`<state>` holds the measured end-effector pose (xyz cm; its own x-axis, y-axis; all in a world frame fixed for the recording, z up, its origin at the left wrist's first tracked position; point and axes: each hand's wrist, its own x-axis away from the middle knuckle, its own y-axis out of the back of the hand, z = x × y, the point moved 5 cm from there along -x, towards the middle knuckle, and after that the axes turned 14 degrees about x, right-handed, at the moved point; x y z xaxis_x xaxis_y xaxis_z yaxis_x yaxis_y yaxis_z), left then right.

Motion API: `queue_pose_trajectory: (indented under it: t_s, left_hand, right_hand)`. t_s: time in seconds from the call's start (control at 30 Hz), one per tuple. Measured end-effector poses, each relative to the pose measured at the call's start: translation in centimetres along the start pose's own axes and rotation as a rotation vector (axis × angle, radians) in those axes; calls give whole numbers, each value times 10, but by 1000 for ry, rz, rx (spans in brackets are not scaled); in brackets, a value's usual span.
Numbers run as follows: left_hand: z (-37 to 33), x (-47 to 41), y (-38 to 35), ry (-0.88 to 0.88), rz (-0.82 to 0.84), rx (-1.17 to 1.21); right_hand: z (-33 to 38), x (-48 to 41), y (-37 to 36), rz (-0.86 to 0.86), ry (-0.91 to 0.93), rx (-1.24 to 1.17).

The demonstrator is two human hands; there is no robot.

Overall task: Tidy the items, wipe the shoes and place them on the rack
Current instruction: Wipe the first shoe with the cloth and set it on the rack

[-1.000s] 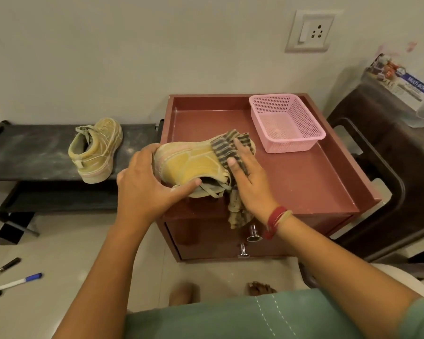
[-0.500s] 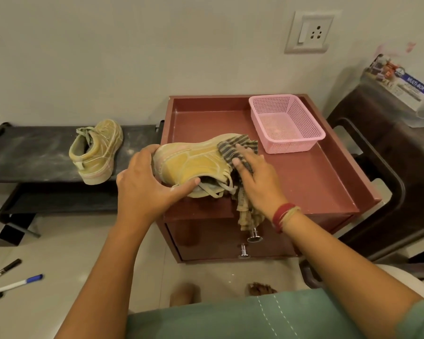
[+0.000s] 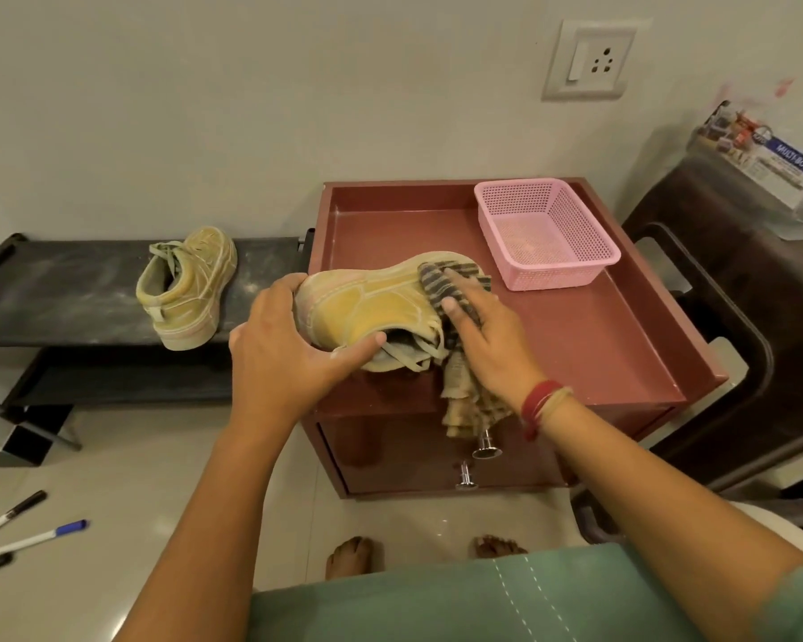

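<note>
Red worktop (image 3: 599, 345), centre: your left grip (image 3: 279, 345) clasps the shoe (image 3: 367, 303); right grip (image 3: 492, 345), fingers flat, presses cloth (image 3: 464, 400) onto it.

Over the last second: right hand (image 3: 487, 345) with the striped cloth (image 3: 436, 280) shifted slightly right along the shoe (image 3: 367, 312), off the lace area toward the toe. Cloth, earlier draped across the upper, now bunched at the toe end; its hanging tail has moved right too.

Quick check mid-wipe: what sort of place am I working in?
Probably a home entryway or room corner: a low black shoe rack against the wall holding a yellow sneaker, a reddish-brown wooden drawer cabinet, and a white wall socket.
</note>
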<state>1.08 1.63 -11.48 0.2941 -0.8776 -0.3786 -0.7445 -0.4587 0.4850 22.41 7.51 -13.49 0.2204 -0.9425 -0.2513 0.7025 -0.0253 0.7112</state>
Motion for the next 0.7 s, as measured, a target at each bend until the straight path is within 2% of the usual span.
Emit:
queue_pose_trajectory:
  t_s: [0.17,0.3,0.33,0.43,0.47,0.5,0.63,0.7]
  left_hand:
    - [10,-1,3,11,58,5]
    - [7,-1,1,22,63,9]
    - [6,-1,2,21,71,0]
    - [6,1,4,10,126,-59]
    - [6,2,4,1,145,-86]
    - [6,3,4,-1,158,-108]
    - [8,1,4,80,146,-98]
    - [9,0,4,101,145,-67]
  right_hand:
    - [22,23,-21,137,279,-30]
    - [6,2,-7,45,36,47]
    - [13,7,-10,73,71,49]
    - [38,31,-22,223,342,4]
    - [36,31,-22,258,371,29]
    - [30,24,-19,255,336,72]
    - [-15,-11,13,76,-59,88]
    - [-30,-16,31,-16,-127,127]
